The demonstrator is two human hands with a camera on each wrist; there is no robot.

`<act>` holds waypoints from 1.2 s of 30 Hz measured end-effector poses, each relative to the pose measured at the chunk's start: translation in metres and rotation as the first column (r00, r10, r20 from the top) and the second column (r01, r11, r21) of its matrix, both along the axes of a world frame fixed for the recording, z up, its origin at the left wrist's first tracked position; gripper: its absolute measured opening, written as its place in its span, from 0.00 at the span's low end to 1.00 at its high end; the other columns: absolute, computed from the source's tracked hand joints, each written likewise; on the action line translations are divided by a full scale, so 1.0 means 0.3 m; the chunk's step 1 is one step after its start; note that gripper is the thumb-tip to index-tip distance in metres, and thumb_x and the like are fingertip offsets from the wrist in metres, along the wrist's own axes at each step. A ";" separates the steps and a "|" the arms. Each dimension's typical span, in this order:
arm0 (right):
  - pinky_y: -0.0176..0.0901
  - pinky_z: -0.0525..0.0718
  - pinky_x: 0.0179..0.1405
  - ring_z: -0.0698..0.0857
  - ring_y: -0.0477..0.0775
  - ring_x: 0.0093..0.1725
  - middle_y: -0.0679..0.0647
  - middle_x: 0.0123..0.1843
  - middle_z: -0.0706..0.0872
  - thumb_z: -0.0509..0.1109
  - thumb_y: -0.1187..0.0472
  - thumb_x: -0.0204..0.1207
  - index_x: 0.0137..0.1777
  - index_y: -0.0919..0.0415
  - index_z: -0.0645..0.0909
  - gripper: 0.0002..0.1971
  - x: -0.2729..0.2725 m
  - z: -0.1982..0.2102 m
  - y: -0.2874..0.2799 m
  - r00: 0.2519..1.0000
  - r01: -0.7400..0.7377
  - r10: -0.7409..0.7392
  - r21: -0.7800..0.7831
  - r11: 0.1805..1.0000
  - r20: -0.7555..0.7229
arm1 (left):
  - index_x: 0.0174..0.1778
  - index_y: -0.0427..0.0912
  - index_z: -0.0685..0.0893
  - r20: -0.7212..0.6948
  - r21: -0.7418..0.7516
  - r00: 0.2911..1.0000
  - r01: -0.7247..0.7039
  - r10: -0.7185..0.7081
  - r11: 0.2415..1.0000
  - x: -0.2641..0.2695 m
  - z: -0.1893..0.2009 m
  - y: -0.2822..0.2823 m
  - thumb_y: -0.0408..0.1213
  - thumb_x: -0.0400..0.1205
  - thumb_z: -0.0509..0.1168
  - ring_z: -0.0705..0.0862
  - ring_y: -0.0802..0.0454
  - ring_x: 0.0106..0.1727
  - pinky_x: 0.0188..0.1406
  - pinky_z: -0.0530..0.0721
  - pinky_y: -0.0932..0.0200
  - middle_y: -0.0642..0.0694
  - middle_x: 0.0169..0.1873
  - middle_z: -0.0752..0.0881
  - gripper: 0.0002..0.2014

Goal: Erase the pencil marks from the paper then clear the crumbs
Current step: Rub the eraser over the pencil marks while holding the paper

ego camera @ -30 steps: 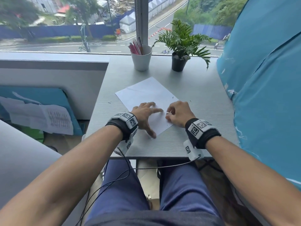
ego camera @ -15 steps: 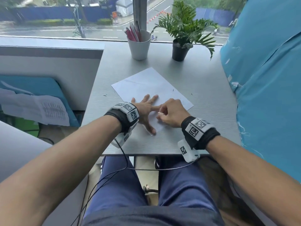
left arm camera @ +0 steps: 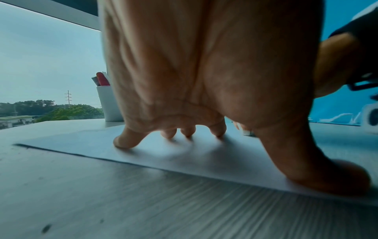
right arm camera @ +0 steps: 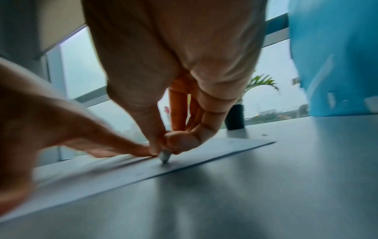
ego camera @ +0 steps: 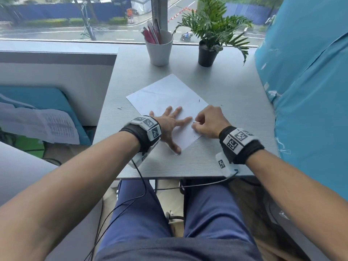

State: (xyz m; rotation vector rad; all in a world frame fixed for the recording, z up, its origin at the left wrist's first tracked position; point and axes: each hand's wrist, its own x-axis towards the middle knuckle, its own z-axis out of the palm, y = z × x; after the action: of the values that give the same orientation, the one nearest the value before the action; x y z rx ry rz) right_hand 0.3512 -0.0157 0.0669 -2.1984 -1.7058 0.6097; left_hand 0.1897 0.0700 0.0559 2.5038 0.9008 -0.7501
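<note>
Grey desk [ego camera: 235, 113] under a wide window [ego camera: 56, 19] over a wet street, with a blue padded panel [ego camera: 310, 81] along its right side, fills the head view. On the desk lies a white sheet of paper [ego camera: 165, 95], set at an angle, one corner toward the person seated at the near edge. At the far edge stand a white cup [ego camera: 160, 51] of pens and a small potted plant [ego camera: 209, 34], well apart from the sheet.

Left hand [ego camera: 169, 125] lies spread on the near part of the paper, fingers straight and fanned, thumb on the near corner. The left wrist view shows what the head view cannot: the fingertips [left arm camera: 126, 142] press the sheet while the palm arches clear of it.

Right hand [ego camera: 209, 121] sits just beside the left index finger, fingers curled; from above its grip is mostly hidden. The right wrist view shows thumb and fingers pinching a small grey eraser [right arm camera: 164, 156], its tip touching the paper.

Dark crumbs [ego camera: 199, 100] dot the sheet's right edge and the desk to its left.
</note>
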 end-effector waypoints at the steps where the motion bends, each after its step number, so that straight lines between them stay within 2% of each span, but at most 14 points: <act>1: 0.36 0.76 0.37 0.82 0.49 0.34 0.50 0.31 0.86 0.76 0.56 0.70 0.28 0.58 0.82 0.12 -0.035 -0.007 -0.023 0.997 -0.071 0.070 -0.046 0.996 -0.008 | 0.83 0.71 0.34 -0.010 0.002 1.000 0.004 -0.004 1.000 0.000 -0.002 -0.002 0.68 0.62 0.79 0.26 0.44 0.85 0.72 0.42 0.11 0.54 0.84 0.25 0.66; 3: 0.41 0.80 0.32 0.83 0.52 0.31 0.54 0.30 0.88 0.76 0.57 0.69 0.30 0.64 0.86 0.12 -0.083 -0.013 -0.066 0.976 -0.214 0.210 -0.088 0.973 -0.056 | 0.83 0.71 0.33 -0.023 0.011 1.000 0.015 -0.015 1.000 0.006 0.000 0.001 0.68 0.62 0.79 0.26 0.44 0.84 0.72 0.43 0.11 0.53 0.84 0.25 0.67; 7: 0.37 0.80 0.36 0.83 0.46 0.32 0.53 0.32 0.90 0.77 0.57 0.67 0.32 0.61 0.89 0.07 0.046 0.004 0.016 0.996 0.039 -0.037 0.029 0.999 -0.077 | 0.83 0.70 0.33 -0.041 0.017 0.999 0.010 -0.009 1.000 0.017 0.017 -0.004 0.67 0.62 0.80 0.28 0.43 0.85 0.71 0.47 0.11 0.53 0.84 0.26 0.67; 8: 0.35 0.78 0.35 0.82 0.45 0.31 0.52 0.31 0.89 0.78 0.57 0.67 0.32 0.59 0.88 0.07 0.030 0.002 0.010 0.997 0.020 -0.018 0.018 1.000 -0.080 | 0.83 0.70 0.33 -0.055 0.024 0.998 0.011 -0.009 1.000 0.019 0.019 -0.006 0.67 0.62 0.80 0.28 0.42 0.85 0.71 0.48 0.11 0.52 0.84 0.26 0.68; 11: 0.29 0.72 0.28 0.77 0.40 0.25 0.45 0.26 0.81 0.77 0.58 0.68 0.26 0.55 0.82 0.12 -0.080 -0.010 -0.056 0.968 -0.240 0.234 -0.060 0.969 -0.091 | 0.83 0.69 0.31 -0.081 0.038 0.997 0.020 -0.017 0.999 0.032 0.018 -0.008 0.67 0.61 0.80 0.28 0.41 0.85 0.72 0.48 0.11 0.51 0.84 0.25 0.69; 15: 0.34 0.77 0.37 0.84 0.44 0.33 0.49 0.31 0.88 0.78 0.57 0.68 0.34 0.59 0.90 0.06 0.064 0.021 0.025 0.997 0.026 -0.025 0.016 1.000 -0.069 | 0.82 0.71 0.30 -0.077 0.041 0.997 0.013 -0.010 0.999 0.033 0.016 -0.005 0.67 0.60 0.81 0.29 0.41 0.85 0.71 0.50 0.11 0.52 0.84 0.25 0.70; 16: 0.34 0.77 0.38 0.84 0.45 0.34 0.50 0.32 0.88 0.78 0.57 0.68 0.34 0.59 0.90 0.06 0.055 0.018 0.021 0.998 0.021 -0.020 0.021 1.000 -0.062 | 0.82 0.71 0.30 -0.079 0.040 0.997 0.012 -0.009 0.999 0.030 0.015 -0.006 0.67 0.60 0.81 0.29 0.40 0.85 0.71 0.50 0.10 0.52 0.84 0.25 0.70; 19: 0.35 0.76 0.30 0.80 0.44 0.28 0.49 0.28 0.85 0.78 0.57 0.68 0.28 0.57 0.84 0.10 -0.087 -0.004 -0.065 0.965 -0.252 0.245 -0.071 0.965 -0.093 | 0.82 0.70 0.30 -0.077 0.031 0.997 0.014 -0.012 0.999 0.031 0.008 -0.004 0.67 0.59 0.81 0.27 0.40 0.85 0.70 0.48 0.10 0.51 0.83 0.25 0.71; 20: 0.36 0.78 0.31 0.82 0.44 0.29 0.49 0.28 0.86 0.77 0.57 0.68 0.28 0.59 0.85 0.10 -0.085 -0.011 -0.070 0.960 -0.269 0.261 -0.073 0.960 -0.104 | 0.82 0.70 0.30 -0.071 0.031 0.997 0.015 -0.012 0.999 0.031 0.007 -0.001 0.67 0.59 0.81 0.27 0.40 0.85 0.70 0.48 0.10 0.51 0.84 0.25 0.71; 24: 0.38 0.84 0.40 0.88 0.50 0.37 0.53 0.35 0.91 0.78 0.56 0.67 0.36 0.62 0.91 0.08 0.048 -0.001 -0.001 0.997 -0.023 0.024 0.014 1.000 -0.069 | 0.82 0.71 0.31 -0.061 0.029 0.998 0.006 -0.004 1.000 0.026 0.005 -0.002 0.68 0.59 0.81 0.28 0.41 0.85 0.71 0.48 0.10 0.52 0.84 0.25 0.70; 28: 0.44 0.85 0.36 0.88 0.53 0.35 0.55 0.32 0.90 0.78 0.56 0.67 0.34 0.64 0.90 0.10 -0.024 -0.016 -0.052 0.976 -0.213 0.210 -0.048 0.976 -0.053 | 0.81 0.72 0.29 -0.046 0.029 0.999 0.015 -0.013 0.999 0.023 -0.005 0.002 0.68 0.59 0.81 0.27 0.43 0.85 0.71 0.48 0.11 0.53 0.83 0.25 0.70; 31: 0.30 0.79 0.34 0.87 0.47 0.38 0.52 0.36 0.91 0.79 0.56 0.68 0.38 0.62 0.91 0.08 0.104 0.013 0.020 0.996 0.023 -0.025 -0.025 0.999 -0.084 | 0.81 0.73 0.31 -0.030 0.015 1.000 0.002 -0.002 1.000 0.020 -0.002 0.002 0.67 0.59 0.81 0.27 0.43 0.85 0.71 0.47 0.11 0.54 0.84 0.25 0.70; 32: 0.30 0.77 0.34 0.86 0.47 0.38 0.51 0.35 0.90 0.79 0.56 0.68 0.38 0.62 0.91 0.08 0.121 0.019 0.035 0.996 0.057 -0.057 -0.012 0.998 -0.072 | 0.81 0.73 0.31 -0.028 0.011 1.000 -0.004 0.005 1.000 0.019 0.000 0.001 0.67 0.59 0.81 0.27 0.43 0.85 0.71 0.47 0.11 0.54 0.84 0.25 0.70; 36: 0.32 0.75 0.33 0.81 0.46 0.34 0.50 0.33 0.85 0.76 0.59 0.67 0.35 0.62 0.89 0.06 0.004 -0.011 -0.009 0.994 -0.107 0.106 -0.022 0.994 -0.037 | 0.82 0.72 0.31 -0.027 0.019 1.000 0.006 -0.006 1.000 0.020 0.003 -0.002 0.67 0.60 0.81 0.28 0.44 0.85 0.72 0.46 0.12 0.54 0.84 0.26 0.70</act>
State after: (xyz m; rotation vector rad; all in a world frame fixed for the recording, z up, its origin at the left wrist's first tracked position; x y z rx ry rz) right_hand 0.3524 -0.0183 0.0637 -2.1098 -1.8156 0.6941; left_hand 0.1956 0.0693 0.0567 2.5197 0.9142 -0.7821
